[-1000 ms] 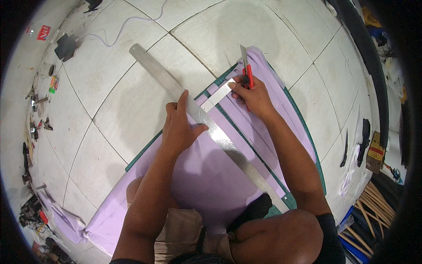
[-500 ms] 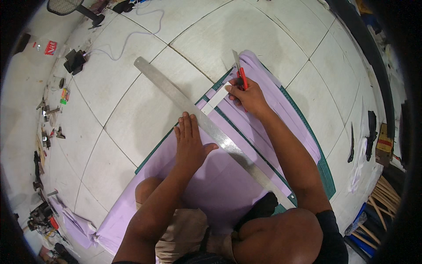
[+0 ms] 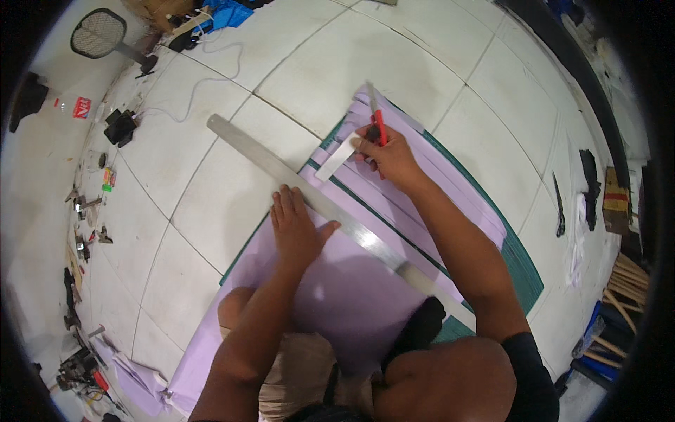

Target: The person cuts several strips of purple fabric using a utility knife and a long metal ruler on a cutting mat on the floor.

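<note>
Lavender fabric (image 3: 344, 295) lies over a green cutting mat (image 3: 520, 274) on the floor, with cut strips (image 3: 450, 204) of it to the right. A long metal ruler (image 3: 260, 156) crosses the fabric diagonally. My left hand (image 3: 295, 232) rests flat with fingers stretched, on the fabric and against the ruler's near edge. In my right hand (image 3: 392, 158) is a red utility knife (image 3: 382, 130), its blade pointing away from me. The same hand pinches a short white rectangular strip (image 3: 336, 160), which lies across the fabric with its near end at the ruler.
My black-socked foot (image 3: 415, 327) presses near the ruler's close end. Left along the wall are a bottle (image 3: 65, 105), a black adapter (image 3: 121, 128) with a white cable, and several small tools. An electric swatter (image 3: 98, 34) leans at the far left. Wooden sticks (image 3: 626, 285) lie at right.
The whole view has shifted slightly. My right hand still holds the knife and the white strip, with the knife tilted a little differently. My left hand stays flat by the ruler.
</note>
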A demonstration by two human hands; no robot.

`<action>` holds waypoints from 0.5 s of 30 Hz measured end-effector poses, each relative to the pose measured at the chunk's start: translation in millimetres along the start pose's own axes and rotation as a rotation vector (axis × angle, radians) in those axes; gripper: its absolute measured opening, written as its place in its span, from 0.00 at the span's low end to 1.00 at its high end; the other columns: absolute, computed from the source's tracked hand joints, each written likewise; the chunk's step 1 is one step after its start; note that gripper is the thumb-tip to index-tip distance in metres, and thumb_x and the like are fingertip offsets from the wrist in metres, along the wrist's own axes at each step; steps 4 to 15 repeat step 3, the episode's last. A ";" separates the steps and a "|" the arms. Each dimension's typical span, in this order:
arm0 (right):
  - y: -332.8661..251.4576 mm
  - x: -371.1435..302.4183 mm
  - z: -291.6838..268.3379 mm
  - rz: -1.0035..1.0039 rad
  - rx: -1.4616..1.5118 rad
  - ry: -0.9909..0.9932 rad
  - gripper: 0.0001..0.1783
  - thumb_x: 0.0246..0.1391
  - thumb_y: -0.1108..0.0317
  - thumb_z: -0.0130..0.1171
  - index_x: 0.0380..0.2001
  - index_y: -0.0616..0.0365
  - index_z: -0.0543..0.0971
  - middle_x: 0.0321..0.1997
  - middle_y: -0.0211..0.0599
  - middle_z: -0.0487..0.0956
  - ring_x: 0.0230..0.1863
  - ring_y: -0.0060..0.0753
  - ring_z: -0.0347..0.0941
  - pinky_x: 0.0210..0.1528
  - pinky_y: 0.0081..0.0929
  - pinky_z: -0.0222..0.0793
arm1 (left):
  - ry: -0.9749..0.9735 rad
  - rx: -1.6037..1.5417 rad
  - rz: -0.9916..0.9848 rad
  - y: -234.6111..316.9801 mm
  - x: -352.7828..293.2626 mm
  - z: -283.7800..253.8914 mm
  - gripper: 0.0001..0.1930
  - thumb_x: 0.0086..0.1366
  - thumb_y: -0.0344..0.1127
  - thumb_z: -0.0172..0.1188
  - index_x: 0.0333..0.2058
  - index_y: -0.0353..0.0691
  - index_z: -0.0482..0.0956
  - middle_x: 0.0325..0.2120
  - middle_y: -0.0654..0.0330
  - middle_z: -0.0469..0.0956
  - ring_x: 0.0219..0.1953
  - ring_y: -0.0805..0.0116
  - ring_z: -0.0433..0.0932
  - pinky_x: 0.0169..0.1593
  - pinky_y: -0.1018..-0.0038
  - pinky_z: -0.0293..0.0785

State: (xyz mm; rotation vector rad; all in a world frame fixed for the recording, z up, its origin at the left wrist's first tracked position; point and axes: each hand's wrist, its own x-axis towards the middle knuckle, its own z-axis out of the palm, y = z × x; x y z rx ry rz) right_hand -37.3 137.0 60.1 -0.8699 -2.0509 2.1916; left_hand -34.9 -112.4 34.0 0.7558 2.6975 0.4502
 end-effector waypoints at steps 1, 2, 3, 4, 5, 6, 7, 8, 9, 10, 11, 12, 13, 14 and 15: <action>-7.7 -15.5 -10.4 -0.011 0.041 0.047 0.19 0.55 0.62 0.68 0.45 0.61 0.76 0.30 0.32 0.80 0.28 0.22 0.77 0.25 0.20 0.67 | -0.014 0.062 0.005 1.4 0.4 0.4 0.60 0.55 0.62 0.68 0.68 0.22 0.45 0.69 0.31 0.46 0.71 0.32 0.44 0.70 0.40 0.43; -12.3 -29.8 -22.3 -0.022 0.080 0.095 0.21 0.55 0.61 0.69 0.45 0.62 0.77 0.30 0.35 0.81 0.28 0.24 0.78 0.24 0.20 0.67 | -0.028 0.124 0.013 0.0 4.9 -0.7 0.60 0.55 0.63 0.67 0.68 0.23 0.45 0.69 0.32 0.46 0.72 0.32 0.43 0.70 0.40 0.42; -10.8 -46.7 -42.7 -0.031 0.059 0.122 0.21 0.56 0.61 0.68 0.47 0.61 0.76 0.36 0.36 0.82 0.34 0.26 0.80 0.27 0.19 0.69 | -0.049 0.177 0.028 -1.0 10.0 0.8 0.61 0.55 0.64 0.66 0.68 0.23 0.44 0.70 0.34 0.46 0.72 0.33 0.43 0.70 0.40 0.42; -10.8 -46.7 -42.7 -0.031 0.059 0.122 0.21 0.56 0.61 0.68 0.47 0.61 0.76 0.36 0.36 0.82 0.34 0.26 0.80 0.27 0.19 0.69 | -0.049 0.177 0.028 -1.0 10.0 0.8 0.61 0.55 0.64 0.66 0.68 0.23 0.44 0.70 0.34 0.46 0.72 0.33 0.43 0.70 0.40 0.42; -10.8 -46.7 -42.7 -0.031 0.059 0.122 0.21 0.56 0.61 0.68 0.47 0.61 0.76 0.36 0.36 0.82 0.34 0.26 0.80 0.27 0.19 0.69 | -0.049 0.177 0.028 -1.0 10.0 0.8 0.61 0.55 0.64 0.66 0.68 0.23 0.44 0.70 0.34 0.46 0.72 0.33 0.43 0.70 0.40 0.42; -10.8 -46.7 -42.7 -0.031 0.059 0.122 0.21 0.56 0.61 0.68 0.47 0.61 0.76 0.36 0.36 0.82 0.34 0.26 0.80 0.27 0.19 0.69 | -0.049 0.177 0.028 -1.0 10.0 0.8 0.61 0.55 0.64 0.66 0.68 0.23 0.44 0.70 0.34 0.46 0.72 0.33 0.43 0.70 0.40 0.42; -10.8 -46.7 -42.7 -0.031 0.059 0.122 0.21 0.56 0.61 0.68 0.47 0.61 0.76 0.36 0.36 0.82 0.34 0.26 0.80 0.27 0.19 0.69 | -0.049 0.177 0.028 -1.0 10.0 0.8 0.61 0.55 0.64 0.66 0.68 0.23 0.44 0.70 0.34 0.46 0.72 0.33 0.43 0.70 0.40 0.42; -10.8 -46.7 -42.7 -0.031 0.059 0.122 0.21 0.56 0.61 0.68 0.47 0.61 0.76 0.36 0.36 0.82 0.34 0.26 0.80 0.27 0.19 0.69 | -0.049 0.177 0.028 -1.0 10.0 0.8 0.61 0.55 0.64 0.66 0.68 0.23 0.44 0.70 0.34 0.46 0.72 0.33 0.43 0.70 0.40 0.42; -10.8 -46.7 -42.7 -0.031 0.059 0.122 0.21 0.56 0.61 0.68 0.47 0.61 0.76 0.36 0.36 0.82 0.34 0.26 0.80 0.27 0.19 0.69 | -0.049 0.177 0.028 -1.0 10.0 0.8 0.61 0.55 0.64 0.66 0.68 0.23 0.44 0.70 0.34 0.46 0.72 0.33 0.43 0.70 0.40 0.42; -10.8 -46.7 -42.7 -0.031 0.059 0.122 0.21 0.56 0.61 0.68 0.47 0.61 0.76 0.36 0.36 0.82 0.34 0.26 0.80 0.27 0.19 0.69 | -0.049 0.177 0.028 -1.0 10.0 0.8 0.61 0.55 0.64 0.66 0.68 0.23 0.44 0.70 0.34 0.46 0.72 0.33 0.43 0.70 0.40 0.42; -10.8 -46.7 -42.7 -0.031 0.059 0.122 0.21 0.56 0.61 0.68 0.47 0.61 0.76 0.36 0.36 0.82 0.34 0.26 0.80 0.27 0.19 0.69 | -0.049 0.177 0.028 -1.0 10.0 0.8 0.61 0.55 0.64 0.66 0.68 0.23 0.44 0.70 0.34 0.46 0.72 0.33 0.43 0.70 0.40 0.42; -10.8 -46.7 -42.7 -0.031 0.059 0.122 0.21 0.56 0.61 0.68 0.47 0.61 0.76 0.36 0.36 0.82 0.34 0.26 0.80 0.27 0.19 0.69 | -0.049 0.177 0.028 -1.0 10.0 0.8 0.61 0.55 0.64 0.66 0.68 0.23 0.44 0.70 0.34 0.46 0.72 0.33 0.43 0.70 0.40 0.42; -10.8 -46.7 -42.7 -0.031 0.059 0.122 0.21 0.56 0.61 0.68 0.47 0.61 0.76 0.36 0.36 0.82 0.34 0.26 0.80 0.27 0.19 0.69 | -0.049 0.177 0.028 -1.0 10.0 0.8 0.61 0.55 0.64 0.66 0.68 0.23 0.44 0.70 0.34 0.46 0.72 0.33 0.43 0.70 0.40 0.42; -10.8 -46.7 -42.7 -0.031 0.059 0.122 0.21 0.56 0.61 0.68 0.47 0.61 0.76 0.36 0.36 0.82 0.34 0.26 0.80 0.27 0.19 0.69 | -0.049 0.177 0.028 -1.0 10.0 0.8 0.61 0.55 0.64 0.66 0.68 0.23 0.44 0.70 0.34 0.46 0.72 0.33 0.43 0.70 0.40 0.42; -10.8 -46.7 -42.7 -0.031 0.059 0.122 0.21 0.56 0.61 0.68 0.47 0.61 0.76 0.36 0.36 0.82 0.34 0.26 0.80 0.27 0.19 0.69 | -0.049 0.177 0.028 -1.0 10.0 0.8 0.61 0.55 0.64 0.66 0.68 0.23 0.44 0.70 0.34 0.46 0.72 0.33 0.43 0.70 0.40 0.42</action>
